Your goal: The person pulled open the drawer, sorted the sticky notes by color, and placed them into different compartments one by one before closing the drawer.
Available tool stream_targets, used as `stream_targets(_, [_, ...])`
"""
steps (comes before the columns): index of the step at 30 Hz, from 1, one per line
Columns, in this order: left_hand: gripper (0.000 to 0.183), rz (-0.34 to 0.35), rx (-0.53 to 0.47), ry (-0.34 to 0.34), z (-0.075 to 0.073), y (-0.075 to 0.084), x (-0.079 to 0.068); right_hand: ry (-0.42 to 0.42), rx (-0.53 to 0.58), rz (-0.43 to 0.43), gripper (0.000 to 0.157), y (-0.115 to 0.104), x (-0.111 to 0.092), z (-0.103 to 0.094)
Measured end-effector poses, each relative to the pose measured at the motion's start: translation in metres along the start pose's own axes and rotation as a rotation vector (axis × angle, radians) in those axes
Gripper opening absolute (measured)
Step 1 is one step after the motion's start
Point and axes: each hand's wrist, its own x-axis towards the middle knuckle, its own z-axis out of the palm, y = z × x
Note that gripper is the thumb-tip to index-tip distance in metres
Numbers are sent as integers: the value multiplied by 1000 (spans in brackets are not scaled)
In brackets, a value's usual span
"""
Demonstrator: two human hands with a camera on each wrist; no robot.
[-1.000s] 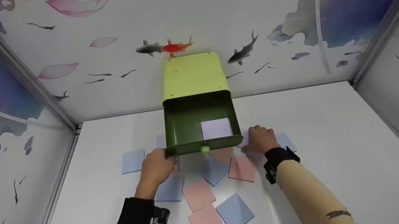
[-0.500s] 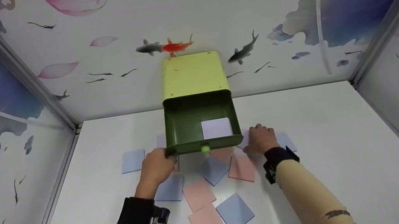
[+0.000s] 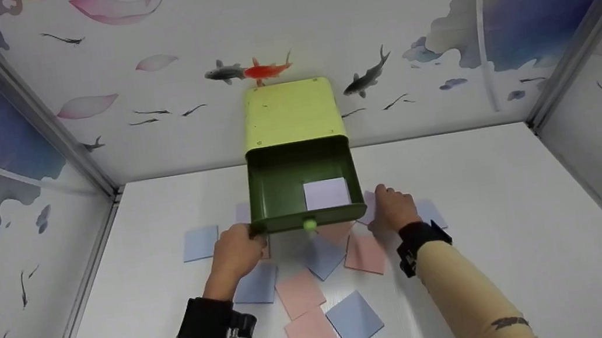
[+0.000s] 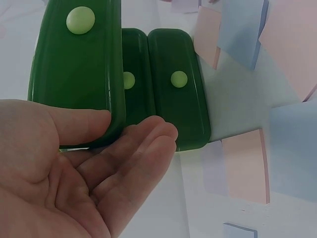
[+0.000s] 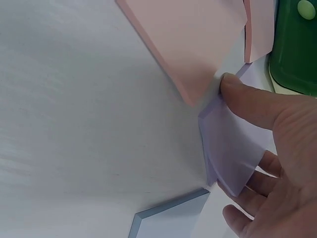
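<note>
My left hand holds the lower left corner of the pulled-out green drawer, thumb on its front and fingers beneath, as the left wrist view shows. A lilac sticky note pad lies inside the drawer, at its front right. My right hand is low beside the drawer's right front corner. In the right wrist view it pinches a lilac sticky note between thumb and fingers. The note bends up at its near corner, away from the lilac layer under it.
The yellow-green drawer cabinet stands against the back wall; two lower drawers are closed. Several pink pads and blue pads lie on the white table. A blue pad lies just right of my right hand.
My right hand's fingers have shifted slightly up and left, and more of the lilac pad beside them shows. My left hand and the drawer have stayed put.
</note>
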Motion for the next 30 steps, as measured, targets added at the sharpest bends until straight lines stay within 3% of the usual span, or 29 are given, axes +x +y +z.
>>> stream_targets(9, [18,-6,-15,-4,1,1,-2,-18,-26,31,82,5,0,2])
stream_targets(23, [19,-14,-18,-7,0,2,-1,-39,-21,32,76,4,1,0])
stream_targets(27, [19,-8,-10,-3,0,1,-1,-34,-22,23,70,4,2,-4])
stream_targets(30, [19,-12,-13,-2,0,0,0,-21,2,17,57,5,3,-7])
